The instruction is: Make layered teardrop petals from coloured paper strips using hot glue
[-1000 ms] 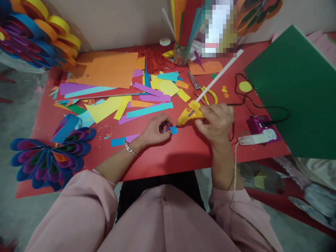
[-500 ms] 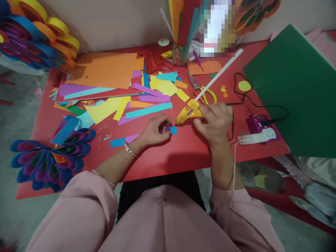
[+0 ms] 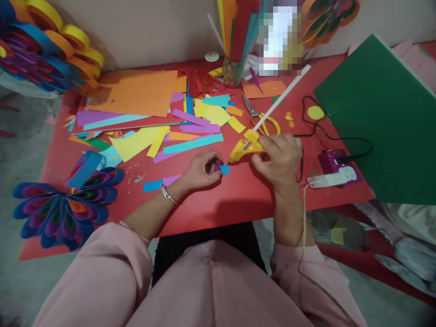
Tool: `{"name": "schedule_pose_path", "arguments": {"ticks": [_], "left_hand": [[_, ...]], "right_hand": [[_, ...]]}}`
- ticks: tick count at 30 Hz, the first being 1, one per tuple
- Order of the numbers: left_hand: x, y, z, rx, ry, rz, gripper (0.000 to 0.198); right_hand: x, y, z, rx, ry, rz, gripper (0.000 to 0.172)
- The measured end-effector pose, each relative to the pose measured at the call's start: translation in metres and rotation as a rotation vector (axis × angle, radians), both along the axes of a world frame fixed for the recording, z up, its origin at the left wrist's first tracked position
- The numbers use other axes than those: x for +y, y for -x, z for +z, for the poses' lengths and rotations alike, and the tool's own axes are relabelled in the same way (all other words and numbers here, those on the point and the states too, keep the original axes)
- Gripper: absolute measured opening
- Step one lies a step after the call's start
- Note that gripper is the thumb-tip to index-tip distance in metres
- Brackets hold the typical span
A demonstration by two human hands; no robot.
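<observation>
- The strip (image 3: 224,169), a short piece of blue and purple paper, is lying near the middle of the tabletop (image 3: 238,195), a little toward its near edge.
- The left hand (image 3: 200,170) is bearing down on the strip, with thumb and fingers closed in a pinch on the purple part. The blue end is showing just past the fingertips.
- The glue gun (image 3: 243,147), yellow, is pointing its nozzle down at the blue end. Whether it is touching the paper cannot be told.
- The right hand (image 3: 279,159) is gripping the gun with fingers curled tight round the handle, just right of the left hand.
- The glue stick (image 3: 286,93), a white rod, is jutting from the gun's back toward the far right corner.
- The scissors (image 3: 262,119) are lying just behind the gun, blades toward the far edge.
- The cord (image 3: 327,135), black, is looping near the right edge into the plug block (image 3: 332,178).
- The scraps (image 3: 194,143) are lying scattered between the hands and the far edge.
- The orange sheet (image 3: 136,91) is lying flat by the far left corner.
- The cup (image 3: 233,72) is standing at the far edge, holding upright paper.
- The flower (image 3: 61,211) is overhanging the near left corner.
- The green board (image 3: 381,118) is covering the right edge.
</observation>
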State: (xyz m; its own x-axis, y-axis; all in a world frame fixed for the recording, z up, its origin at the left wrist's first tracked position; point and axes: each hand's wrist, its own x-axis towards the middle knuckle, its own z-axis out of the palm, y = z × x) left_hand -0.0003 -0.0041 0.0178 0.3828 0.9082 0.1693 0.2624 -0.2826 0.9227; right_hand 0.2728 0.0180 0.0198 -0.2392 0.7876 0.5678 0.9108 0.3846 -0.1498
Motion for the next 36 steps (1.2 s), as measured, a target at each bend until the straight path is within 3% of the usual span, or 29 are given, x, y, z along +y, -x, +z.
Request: {"name": "schedule_pose_path", "arguments": {"ticks": [11, 17, 25, 30, 33, 36], "left_hand": [[-0.001, 0.0, -0.004, -0.001, 0.041, 0.004, 0.027], [0.003, 0.002, -0.013, 0.006, -0.151, -0.034, 0.006], [0.005, 0.0, -0.021, 0.043, -0.239, -0.03, 0.007], [0.005, 0.002, -0.023, 0.092, -0.31, -0.051, 0.009], [0.004, 0.003, -0.023, 0.123, -0.386, -0.059, 0.013], [0.002, 0.003, -0.023, 0.15, -0.406, -0.065, 0.014]], "right_hand": [[0.01, -0.005, -0.013, 0.149, 0.061, -0.21, 0.05], [0.033, -0.01, -0.025, 0.197, 0.068, -0.345, 0.05], [0.05, -0.011, -0.046, 0.161, 0.044, -0.377, 0.045], [0.038, -0.007, -0.034, 0.156, 0.032, -0.4, 0.057], [0.015, 0.004, -0.019, 0.202, 0.015, -0.325, 0.051], [-0.017, 0.023, -0.01, 0.391, 0.109, -0.045, 0.038]]}}
